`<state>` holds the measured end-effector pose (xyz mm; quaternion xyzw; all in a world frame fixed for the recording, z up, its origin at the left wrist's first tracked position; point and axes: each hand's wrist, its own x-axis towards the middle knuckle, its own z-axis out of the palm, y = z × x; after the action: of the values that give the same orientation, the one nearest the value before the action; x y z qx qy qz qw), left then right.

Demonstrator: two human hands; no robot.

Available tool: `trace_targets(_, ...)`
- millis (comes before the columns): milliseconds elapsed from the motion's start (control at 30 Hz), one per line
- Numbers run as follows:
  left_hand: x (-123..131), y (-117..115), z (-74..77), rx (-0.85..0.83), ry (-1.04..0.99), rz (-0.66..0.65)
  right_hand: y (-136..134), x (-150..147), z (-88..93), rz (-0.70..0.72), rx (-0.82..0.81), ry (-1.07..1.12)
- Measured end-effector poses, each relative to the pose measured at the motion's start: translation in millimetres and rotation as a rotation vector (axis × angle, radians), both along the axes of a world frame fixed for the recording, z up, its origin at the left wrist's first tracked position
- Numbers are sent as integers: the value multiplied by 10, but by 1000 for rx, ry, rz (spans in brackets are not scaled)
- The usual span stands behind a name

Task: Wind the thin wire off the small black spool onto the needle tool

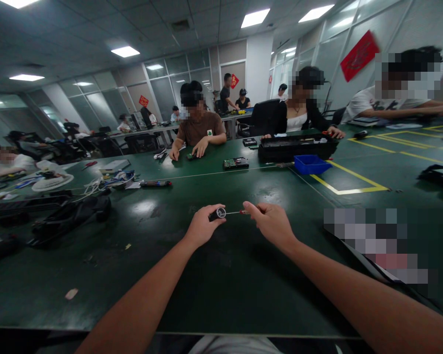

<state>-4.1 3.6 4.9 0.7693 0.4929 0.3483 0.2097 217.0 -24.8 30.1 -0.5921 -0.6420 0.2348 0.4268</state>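
My left hand (202, 227) is wrapped round a small black cylindrical part (217, 214), whose round end with a pale ring faces me and to the right. In my right hand (275, 223) is a screwdriver (233, 212) with a thin metal shaft and a reddish handle, mostly covered by the fingers. Its shaft lies level and points left, with the tip at the ring of the black part. Whether the tip sits inside or only touches the rim, I cannot tell. Both hands are above the green tabletop (221, 275).
Across the table, a person in a brown shirt handles a small device near a circuit-board unit (236, 163). A blue bin (312, 164) stands before a long black case (297, 147). Left are a black bag-like item (72, 216) and a dark rod (155, 184). A blurred sheet lies right.
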Motion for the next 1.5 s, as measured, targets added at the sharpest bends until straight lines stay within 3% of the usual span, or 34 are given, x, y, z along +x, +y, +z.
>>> trace_targets(133, 7, 2, 8, 2, 7, -13, 18, -4, -17, -51, 3, -10)
trace_targets(833, 3, -15, 26, 10, 34, -3, 20, 15, 3, -29, 5, -26)
trace_targets(1067, 2, -7, 24, 53, 88, 8, -1, -4, -28, -17, 124, -122)
trace_targets(1267, -1, -8, 39, 42, 94, 16, -8, 2, -44, 75, 178, -111)
trace_targets(1400, -13, 3, 14, 68, 89, 15, -8, -10, -40, 217, 111, 36)
trace_targets(1500, -4, -6, 3, 65, 86, -3, 6, -23, -37, 219, 50, 67)
